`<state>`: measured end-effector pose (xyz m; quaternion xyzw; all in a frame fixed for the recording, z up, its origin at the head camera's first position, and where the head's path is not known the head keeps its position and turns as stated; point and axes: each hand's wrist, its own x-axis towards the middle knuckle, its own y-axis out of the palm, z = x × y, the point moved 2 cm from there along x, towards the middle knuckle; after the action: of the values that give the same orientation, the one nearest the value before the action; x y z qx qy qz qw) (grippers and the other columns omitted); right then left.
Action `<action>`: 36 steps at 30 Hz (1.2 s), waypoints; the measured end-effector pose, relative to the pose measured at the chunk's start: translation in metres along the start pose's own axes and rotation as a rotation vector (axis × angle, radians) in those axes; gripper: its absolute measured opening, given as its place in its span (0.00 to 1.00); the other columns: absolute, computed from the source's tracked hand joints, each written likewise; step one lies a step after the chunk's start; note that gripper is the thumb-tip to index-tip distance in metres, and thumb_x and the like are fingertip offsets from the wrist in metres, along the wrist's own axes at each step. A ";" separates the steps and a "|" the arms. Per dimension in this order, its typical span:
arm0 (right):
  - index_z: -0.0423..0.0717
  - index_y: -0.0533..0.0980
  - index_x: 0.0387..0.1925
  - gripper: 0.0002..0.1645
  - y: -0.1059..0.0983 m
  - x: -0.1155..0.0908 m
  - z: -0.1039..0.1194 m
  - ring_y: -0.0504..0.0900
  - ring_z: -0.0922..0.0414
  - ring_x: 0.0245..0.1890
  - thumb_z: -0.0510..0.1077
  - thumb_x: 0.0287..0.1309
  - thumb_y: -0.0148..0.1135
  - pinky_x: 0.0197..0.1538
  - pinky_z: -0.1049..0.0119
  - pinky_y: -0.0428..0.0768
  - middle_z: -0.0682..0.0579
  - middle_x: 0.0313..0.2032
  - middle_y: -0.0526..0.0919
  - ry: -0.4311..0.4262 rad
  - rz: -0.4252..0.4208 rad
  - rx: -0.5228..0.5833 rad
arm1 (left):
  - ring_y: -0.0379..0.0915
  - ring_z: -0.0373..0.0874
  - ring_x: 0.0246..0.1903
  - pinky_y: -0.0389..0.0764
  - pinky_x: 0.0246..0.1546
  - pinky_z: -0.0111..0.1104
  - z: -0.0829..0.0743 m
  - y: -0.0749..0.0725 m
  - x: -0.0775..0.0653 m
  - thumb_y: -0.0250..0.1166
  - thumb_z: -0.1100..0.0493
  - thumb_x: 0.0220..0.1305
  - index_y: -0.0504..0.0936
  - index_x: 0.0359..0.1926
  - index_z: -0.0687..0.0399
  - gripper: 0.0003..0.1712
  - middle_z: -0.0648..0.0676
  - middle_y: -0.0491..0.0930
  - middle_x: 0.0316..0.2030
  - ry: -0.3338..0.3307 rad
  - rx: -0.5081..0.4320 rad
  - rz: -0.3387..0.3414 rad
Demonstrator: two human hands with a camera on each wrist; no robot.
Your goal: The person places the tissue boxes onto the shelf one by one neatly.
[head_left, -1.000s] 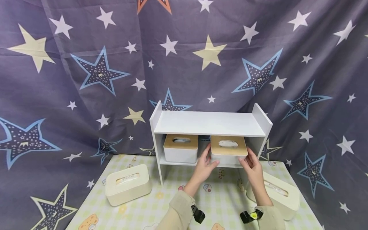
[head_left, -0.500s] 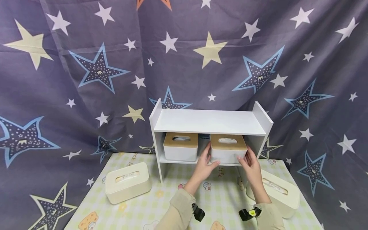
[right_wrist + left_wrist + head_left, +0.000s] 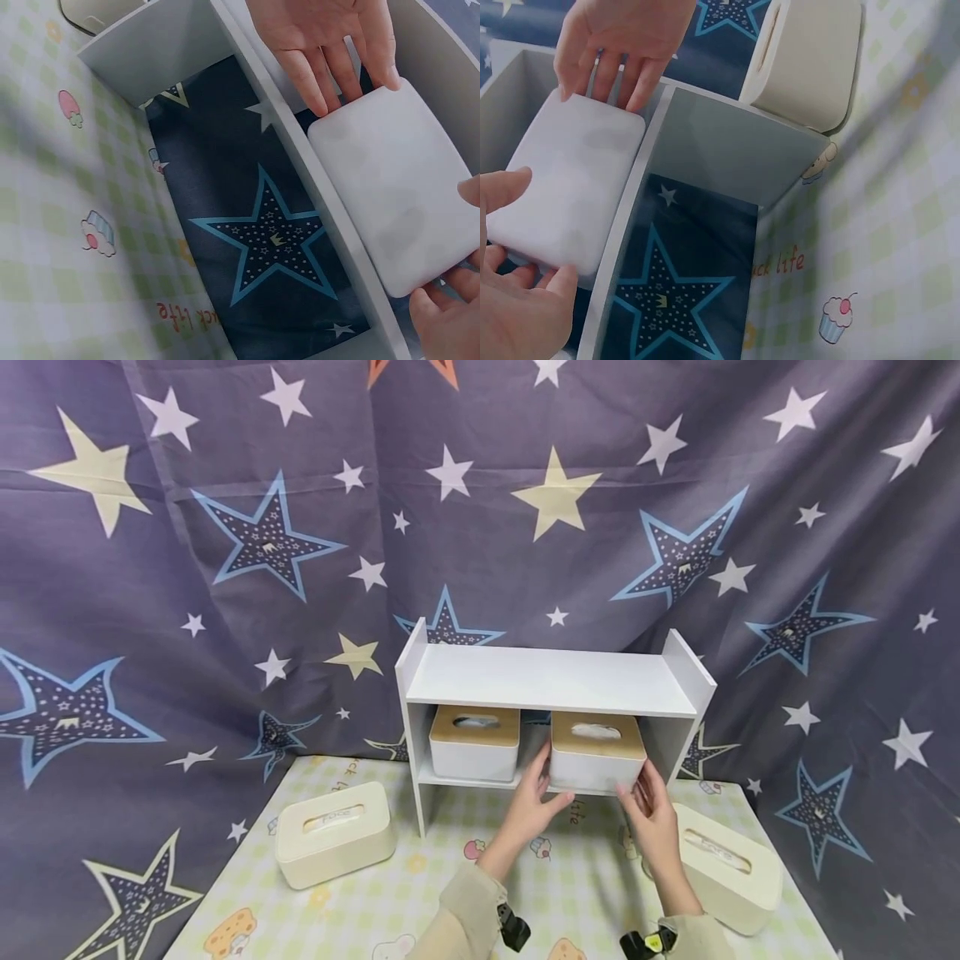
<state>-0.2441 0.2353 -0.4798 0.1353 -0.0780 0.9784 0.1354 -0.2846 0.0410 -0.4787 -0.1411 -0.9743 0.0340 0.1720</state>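
Observation:
A white tissue box with a wood-coloured lid (image 3: 597, 770) sits in the right part of the white shelf unit (image 3: 547, 681), under its upper board. My left hand (image 3: 525, 814) is at the box's left side, fingertips by its end and thumb out in front. At the opposite end, my right hand (image 3: 654, 827) has its fingers along the side and its thumb near the lower front corner. Both wrist views show the box's white front face (image 3: 577, 180) between my extended fingers. A matching tissue box (image 3: 474, 758) stands to the left on the same board.
A cream tissue box (image 3: 333, 839) lies on the checked tablecloth (image 3: 420, 902) at left. Another cream one (image 3: 738, 881) stands at right, partly behind my right forearm. A star-patterned curtain (image 3: 480, 560) hangs behind the shelf unit.
The box's front has come down and sits farther back on the board, showing more of its white face. My right hand has slid slightly lower along it; my left hand stays beside it.

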 end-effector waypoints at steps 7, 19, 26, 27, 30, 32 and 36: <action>0.43 0.54 0.77 0.40 0.001 -0.013 -0.007 0.65 0.46 0.72 0.36 0.69 0.58 0.65 0.89 0.64 0.37 0.74 0.61 -0.071 -0.031 -0.063 | 0.51 0.65 0.75 0.64 0.72 0.53 0.001 -0.003 -0.014 0.66 0.66 0.62 0.51 0.78 0.58 0.48 0.66 0.50 0.77 0.005 0.009 0.018; 0.40 0.61 0.73 0.34 0.006 -0.034 -0.018 0.71 0.57 0.64 0.34 0.68 0.58 0.62 0.86 0.68 0.41 0.70 0.64 -0.054 -0.077 -0.083 | 0.64 0.62 0.70 0.73 0.67 0.50 0.010 -0.008 -0.037 0.65 0.65 0.64 0.55 0.78 0.52 0.45 0.62 0.58 0.75 -0.020 0.015 0.042; 0.37 0.64 0.70 0.31 0.012 -0.045 -0.024 0.69 0.80 0.57 0.34 0.68 0.58 0.56 0.92 0.70 0.39 0.68 0.68 -0.072 -0.065 -0.078 | 0.68 0.62 0.67 0.76 0.65 0.49 0.019 -0.012 -0.050 0.65 0.66 0.64 0.59 0.76 0.55 0.42 0.60 0.65 0.72 -0.023 0.009 0.049; 0.37 0.65 0.69 0.30 0.013 -0.046 -0.025 0.69 0.80 0.57 0.34 0.68 0.57 0.55 0.92 0.71 0.38 0.68 0.69 -0.076 -0.059 -0.079 | 0.68 0.63 0.67 0.76 0.64 0.49 0.020 -0.013 -0.052 0.65 0.66 0.64 0.59 0.76 0.56 0.41 0.61 0.66 0.72 -0.017 0.011 0.052; 0.36 0.66 0.68 0.29 0.016 -0.048 -0.031 0.71 0.81 0.58 0.33 0.67 0.58 0.55 0.91 0.72 0.36 0.66 0.71 -0.084 -0.046 -0.064 | 0.68 0.64 0.66 0.75 0.64 0.50 0.024 -0.015 -0.056 0.65 0.65 0.64 0.60 0.75 0.55 0.41 0.61 0.67 0.71 -0.023 0.013 0.067; 0.35 0.67 0.67 0.28 0.019 -0.049 -0.034 0.73 0.79 0.57 0.32 0.66 0.58 0.55 0.89 0.74 0.36 0.66 0.73 -0.092 -0.040 -0.045 | 0.68 0.64 0.66 0.75 0.65 0.50 0.027 -0.017 -0.059 0.65 0.64 0.64 0.60 0.75 0.55 0.41 0.60 0.68 0.71 -0.032 0.019 0.078; 0.35 0.69 0.66 0.28 0.027 -0.053 -0.039 0.75 0.78 0.56 0.30 0.65 0.59 0.54 0.87 0.76 0.35 0.64 0.75 -0.102 -0.014 -0.032 | 0.68 0.64 0.66 0.74 0.66 0.53 0.033 -0.021 -0.065 0.65 0.63 0.65 0.60 0.75 0.56 0.40 0.61 0.69 0.70 -0.050 0.029 0.093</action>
<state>-0.2118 0.2042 -0.5351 0.1834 -0.0994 0.9679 0.1400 -0.2426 0.0020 -0.5287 -0.1829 -0.9701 0.0593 0.1480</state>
